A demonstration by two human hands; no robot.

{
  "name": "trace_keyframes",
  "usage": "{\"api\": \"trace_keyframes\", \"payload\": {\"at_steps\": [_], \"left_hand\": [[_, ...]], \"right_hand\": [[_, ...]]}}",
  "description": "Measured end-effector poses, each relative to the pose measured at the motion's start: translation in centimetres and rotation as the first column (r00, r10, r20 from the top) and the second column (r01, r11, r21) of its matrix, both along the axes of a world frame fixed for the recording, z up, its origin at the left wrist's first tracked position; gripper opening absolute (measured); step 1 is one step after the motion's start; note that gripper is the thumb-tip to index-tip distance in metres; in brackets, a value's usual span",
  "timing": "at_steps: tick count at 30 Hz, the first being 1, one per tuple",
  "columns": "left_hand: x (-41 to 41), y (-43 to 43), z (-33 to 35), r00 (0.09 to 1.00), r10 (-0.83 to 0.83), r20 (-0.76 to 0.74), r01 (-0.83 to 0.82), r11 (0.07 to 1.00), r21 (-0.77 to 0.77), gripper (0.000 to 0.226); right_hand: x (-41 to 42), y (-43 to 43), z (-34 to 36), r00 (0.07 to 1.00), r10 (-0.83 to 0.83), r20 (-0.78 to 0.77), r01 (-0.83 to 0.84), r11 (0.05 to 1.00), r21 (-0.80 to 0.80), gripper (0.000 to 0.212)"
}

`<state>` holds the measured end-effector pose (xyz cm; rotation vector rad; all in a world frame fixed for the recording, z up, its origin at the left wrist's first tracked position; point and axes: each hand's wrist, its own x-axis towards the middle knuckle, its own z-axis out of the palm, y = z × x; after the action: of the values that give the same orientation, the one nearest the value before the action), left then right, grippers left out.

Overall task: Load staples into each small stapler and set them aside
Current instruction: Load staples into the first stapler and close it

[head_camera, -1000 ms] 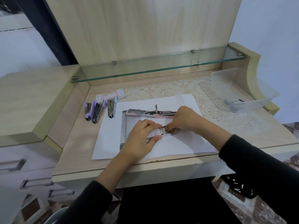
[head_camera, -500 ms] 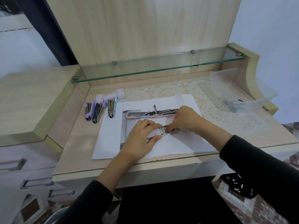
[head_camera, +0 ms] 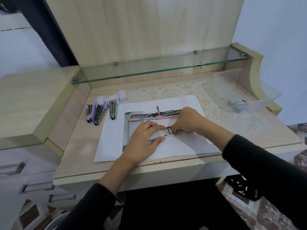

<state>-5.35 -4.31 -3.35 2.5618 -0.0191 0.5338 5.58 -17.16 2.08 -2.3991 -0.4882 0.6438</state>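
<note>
At the left of the surface (head_camera: 78, 146), three small staplers (head_camera: 98, 115) are lying side by side just off the edge of a white sheet of paper (head_camera: 113, 143), with spare boxes (head_camera: 111, 98) sitting right behind them. On the paper, a pink stapler (head_camera: 146, 116) is lying opened out flat, its long axis running left to right and its metal channel facing up. Just in front of it, the left hand (head_camera: 144, 141) is holding a staple box (head_camera: 159, 134) down on the paper, its grip clamped round the box with fingers on top and thumb along the near side. A strip of staples (head_camera: 167, 131) is poking out of the box's right end, and the right hand (head_camera: 189, 122) is pinching that strip with its grip closed on it, though the fingertips are partly hiding. The channel is lying just beyond the strip and parallel to it, and the right hand is nearer, its back overlapping the stapler's right end. By my judgement, the strip is needing only a short carry away from the person, held level and lined up lengthwise, to drop in. Far right, a clear plastic tub (head_camera: 249, 97) is resting on a lace mat (head_camera: 182, 92).
</note>
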Motion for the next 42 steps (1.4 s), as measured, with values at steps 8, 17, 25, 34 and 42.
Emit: {"api": "trace_keyframes", "payload": {"at_steps": [8, 17, 25, 34, 42], "left_hand": [[0.0, 0.0, -0.1, 1.0, 0.013, 0.006, -0.013, 1.0, -0.002, 0.031], [0.2, 0.0, -0.3, 0.999, 0.025, 0.025, -0.025, 1.0, -0.017, 0.036], [0.3, 0.1, -0.3, 0.999, 0.026, 0.044, -0.025, 0.999, -0.033, 0.035], [0.3, 0.1, -0.4, 0.998, 0.029, 0.054, -0.027, 0.999, -0.04, 0.035], [0.2, 0.0, -0.4, 0.997, 0.033, 0.066, -0.03, 0.999, -0.036, 0.036]], "right_hand": [[0.1, -0.8, 0.1, 0.997, 0.035, -0.074, -0.025, 0.991, 0.131, 0.016], [-1.2, -1.1, -0.3, 0.997, -0.025, -0.07, 0.04, 0.974, 0.224, 0.026], [-1.6, -1.5, 0.0, 0.965, -0.035, -0.26, 0.116, 0.945, 0.306, 0.021], [-1.6, -0.6, -0.9, 0.997, -0.069, -0.048, 0.08, 0.952, 0.296, 0.013], [-1.1, -0.3, -1.8, 0.988, -0.073, 0.139, 0.047, 0.983, 0.18, 0.015]]}}
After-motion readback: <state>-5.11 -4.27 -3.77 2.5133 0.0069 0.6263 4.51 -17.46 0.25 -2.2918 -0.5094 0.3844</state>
